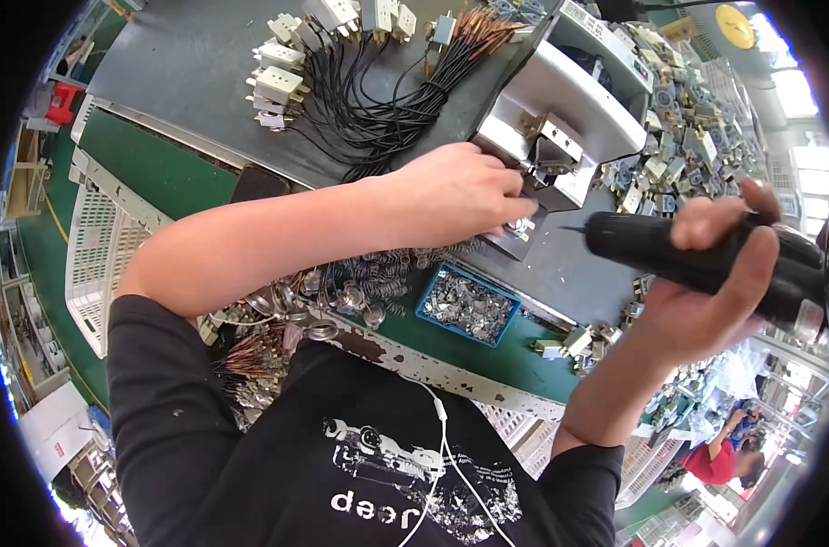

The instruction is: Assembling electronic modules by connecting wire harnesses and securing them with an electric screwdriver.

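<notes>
My right hand (710, 255) is wrapped round a black electric screwdriver (642, 239), held above the right of the bench. Its thin bit points left toward my left hand (464, 193), with a gap between them. The fingers of my left hand are curled together and reach down to a small whitish part with metal contacts (521, 228). That part sits at the front of a grey metal bench device (560, 100). Whatever lies between the left fingertips is mostly hidden. Just above them, the device bears a small block with metal pieces (558, 146).
Black wires (369, 118) with pale connector blocks (278, 84) lie at the back left of the bench. Near the front edge stand a blue tray (469, 305) of small metal parts and loose springs (378, 273). Pale parts (679, 137) pile up on the right. A co-worker (720, 456) is at lower right.
</notes>
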Tool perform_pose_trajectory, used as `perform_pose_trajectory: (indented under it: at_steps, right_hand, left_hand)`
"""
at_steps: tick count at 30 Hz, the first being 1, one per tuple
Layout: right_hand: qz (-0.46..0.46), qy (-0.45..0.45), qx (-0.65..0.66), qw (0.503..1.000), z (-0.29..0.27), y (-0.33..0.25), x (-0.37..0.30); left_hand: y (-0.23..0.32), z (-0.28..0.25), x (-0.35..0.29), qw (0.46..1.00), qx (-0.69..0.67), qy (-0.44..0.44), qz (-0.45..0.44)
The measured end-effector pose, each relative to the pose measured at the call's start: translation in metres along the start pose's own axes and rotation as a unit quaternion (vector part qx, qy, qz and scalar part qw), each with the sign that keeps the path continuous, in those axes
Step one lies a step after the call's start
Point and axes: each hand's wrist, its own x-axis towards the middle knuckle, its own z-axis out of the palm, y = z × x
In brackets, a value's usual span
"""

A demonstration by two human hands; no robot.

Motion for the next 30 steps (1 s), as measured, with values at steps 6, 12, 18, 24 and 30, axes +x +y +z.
perform_pose_trajectory:
  at_steps: [6,12,18,24,30]
  right_hand:
    - [0.019,0.056,-0.222,0.973,-0.046,0.013,0.028]
    - [0.054,0.078,-0.427,0.899,-0.058,0.033,0.031]
    - [-0.034,0.045,-0.486,0.872,-0.101,0.026,-0.01]
    - [0.106,-0.2,-0.706,0.671,-0.13,0.078,-0.036]
    - [0.091,-0.233,-0.687,0.682,-0.157,0.089,-0.051]
  left_hand:
    - [-0.004,-0.005,-0.008,0.995,-0.088,-0.019,0.03]
    - [-0.006,-0.003,-0.012,0.997,-0.03,0.021,0.064]
    - [-0.029,-0.09,-0.038,0.949,0.104,0.297,-0.007]
    - [-0.065,-0.115,-0.134,0.904,0.275,0.195,-0.262]
    - [-0.03,-0.093,-0.076,0.952,0.179,0.223,-0.112]
